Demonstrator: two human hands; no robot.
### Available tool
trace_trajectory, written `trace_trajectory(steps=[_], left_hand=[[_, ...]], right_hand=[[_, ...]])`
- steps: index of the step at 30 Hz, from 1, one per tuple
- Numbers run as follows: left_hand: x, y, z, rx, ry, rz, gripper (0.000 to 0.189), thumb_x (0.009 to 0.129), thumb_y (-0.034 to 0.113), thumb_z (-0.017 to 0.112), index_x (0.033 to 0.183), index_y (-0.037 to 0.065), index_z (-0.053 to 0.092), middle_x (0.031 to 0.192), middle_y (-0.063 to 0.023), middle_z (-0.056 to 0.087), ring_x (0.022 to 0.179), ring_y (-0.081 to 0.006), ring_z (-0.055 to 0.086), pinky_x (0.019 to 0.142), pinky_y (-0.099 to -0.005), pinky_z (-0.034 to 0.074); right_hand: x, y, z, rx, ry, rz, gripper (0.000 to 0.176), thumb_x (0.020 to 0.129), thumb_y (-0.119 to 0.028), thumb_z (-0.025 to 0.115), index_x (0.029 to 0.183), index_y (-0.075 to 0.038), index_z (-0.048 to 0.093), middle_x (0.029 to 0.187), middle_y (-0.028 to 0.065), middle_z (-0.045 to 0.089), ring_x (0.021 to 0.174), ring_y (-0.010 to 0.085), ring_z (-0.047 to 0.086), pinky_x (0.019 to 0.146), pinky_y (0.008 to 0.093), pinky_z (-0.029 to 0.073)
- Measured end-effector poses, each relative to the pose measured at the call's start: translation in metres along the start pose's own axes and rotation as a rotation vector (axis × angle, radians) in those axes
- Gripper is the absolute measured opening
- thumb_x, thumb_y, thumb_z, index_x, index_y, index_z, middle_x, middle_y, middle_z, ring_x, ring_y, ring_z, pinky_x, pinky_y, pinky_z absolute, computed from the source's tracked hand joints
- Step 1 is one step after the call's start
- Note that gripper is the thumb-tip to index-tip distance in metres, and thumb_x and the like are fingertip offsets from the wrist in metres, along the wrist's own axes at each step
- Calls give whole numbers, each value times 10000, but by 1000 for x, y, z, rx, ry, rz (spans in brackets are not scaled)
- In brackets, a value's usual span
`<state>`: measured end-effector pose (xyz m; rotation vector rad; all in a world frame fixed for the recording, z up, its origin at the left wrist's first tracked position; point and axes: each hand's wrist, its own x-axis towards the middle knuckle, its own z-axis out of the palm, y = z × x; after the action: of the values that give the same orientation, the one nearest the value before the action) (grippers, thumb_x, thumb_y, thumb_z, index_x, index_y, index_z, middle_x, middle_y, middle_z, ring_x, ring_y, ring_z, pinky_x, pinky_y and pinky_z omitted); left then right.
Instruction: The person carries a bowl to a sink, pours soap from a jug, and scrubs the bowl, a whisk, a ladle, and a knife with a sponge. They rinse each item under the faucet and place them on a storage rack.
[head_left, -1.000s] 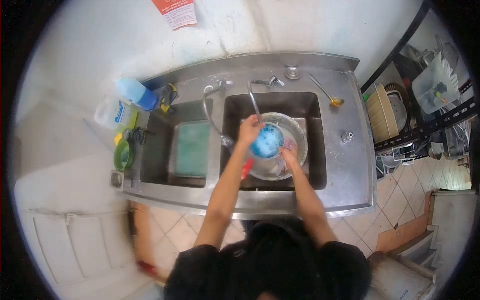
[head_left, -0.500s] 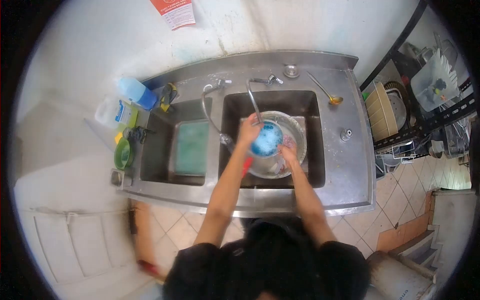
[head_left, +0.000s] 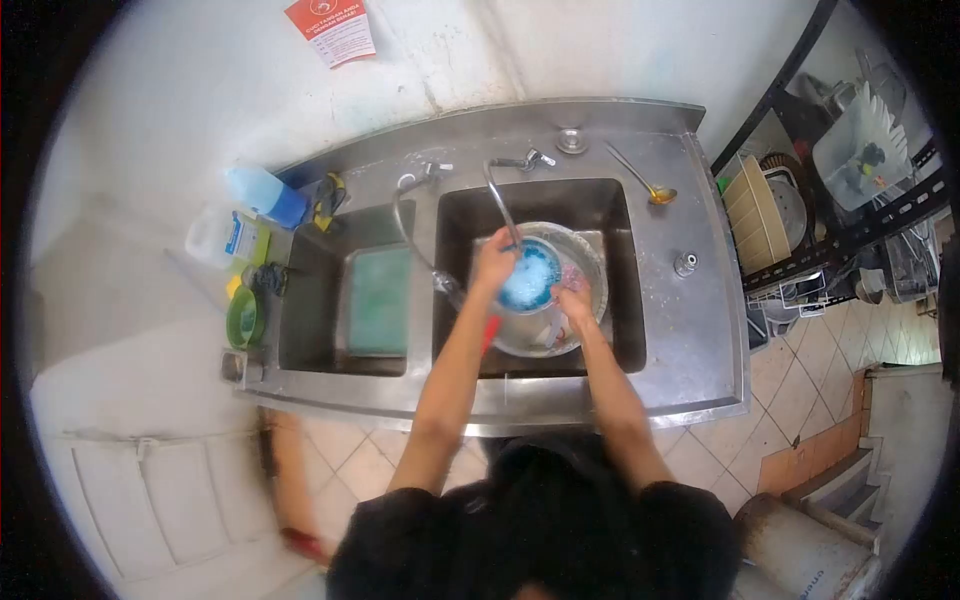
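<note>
One view: head-worn cam, wide fisheye, black vignette round the edge. Looks forward and steeply down past the wearer's dark shirt [head_left: 530,530], which fills bottom centre. Mid-range on the steel sink unit [head_left: 690,345]; left hand [head_left: 495,262] and right hand [head_left: 572,298] near frame centre. Wall [head_left: 600,50] across top, rack [head_left: 850,244] at right, tiled floor [head_left: 720,440] below.

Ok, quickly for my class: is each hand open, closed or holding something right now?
Left hand: closed, holding the blue bowl.
Right hand: at the bowl's edge; grip cannot be told.
</note>
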<state>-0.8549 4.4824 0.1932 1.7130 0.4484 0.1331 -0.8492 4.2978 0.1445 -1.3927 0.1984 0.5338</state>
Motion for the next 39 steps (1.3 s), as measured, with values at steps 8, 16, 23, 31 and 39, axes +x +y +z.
trace_trajectory(steps=[8, 16, 23, 31, 39], left_hand=[[-8, 49, -4, -241, -34, -102, 474, 779, 21, 534, 1249, 72, 497, 1126, -63, 591, 857, -147, 577, 734, -286, 472], [-1, 27, -34, -607, 186, -211, 352, 885, 144, 508, 1223, 48, 504, 1098, -58, 591, 874, -183, 590, 805, -314, 482], [12, -86, -32, -846, 295, -367, 243, 915, 75, 425, 1123, -10, 519, 1071, -166, 597, 969, -267, 610, 837, -373, 515], [13, -136, 16, 373, 265, -145, 195, 802, 126, 544, 937, 29, 645, 794, -134, 666, 733, -270, 658, 675, -376, 519], [101, -211, 114, 1251, -127, 345, 161, 821, 159, 529, 901, 142, 668, 1113, -67, 604, 1118, -230, 502, 884, -434, 437]], right_hand=[[-5, -13, -19, 3, 64, -2, 397, 697, 16, 625, 1082, -60, 562, 870, 30, 603, 657, 123, 563, 528, 269, 465], [-56, -85, -124, -140, 31, -17, 466, 724, -2, 574, 1178, -90, 517, 979, -17, 610, 701, 66, 549, 538, 207, 409], [-103, -100, -201, -120, 411, -25, 607, 738, -14, 562, 1319, -36, 390, 1136, 25, 565, 804, 79, 533, 605, 234, 411], [-103, -62, -264, 2, 422, -47, 253, 749, -46, 557, 1001, -63, 538, 839, 10, 560, 723, 120, 523, 631, 257, 408], [-112, -68, -248, -232, 687, -122, 442, 745, -121, 594, 1156, 4, 491, 897, 20, 521, 733, 118, 443, 675, 268, 399]])
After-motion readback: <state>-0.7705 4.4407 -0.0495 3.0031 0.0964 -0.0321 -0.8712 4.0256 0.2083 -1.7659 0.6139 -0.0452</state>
